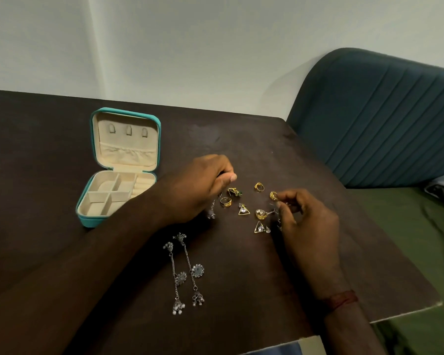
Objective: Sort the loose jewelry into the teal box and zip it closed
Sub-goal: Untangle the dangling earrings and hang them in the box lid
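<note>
You are working on a dark brown table whose far edge meets a pale wall. Its right edge runs diagonally toward you, with a teal ribbed chair just beyond it and green cloth below that. The teal box sits open on the left of the table. Its lid leans back toward the wall and its beige compartments face up. Bare tabletop shows behind the box, to its left, and between your right hand and the right edge. Your left hand is curled, its fingertips pinching a silver drop earring that hangs down to the surface just right of the box. Your right hand is also curled, thumb and fingertips closed on a thin silver piece too small to identify. Between your hands lie gold rings and triangular gold earrings, close together. Nearer you, two long silver chain earrings lie side by side, well clear of the near edge.
</note>
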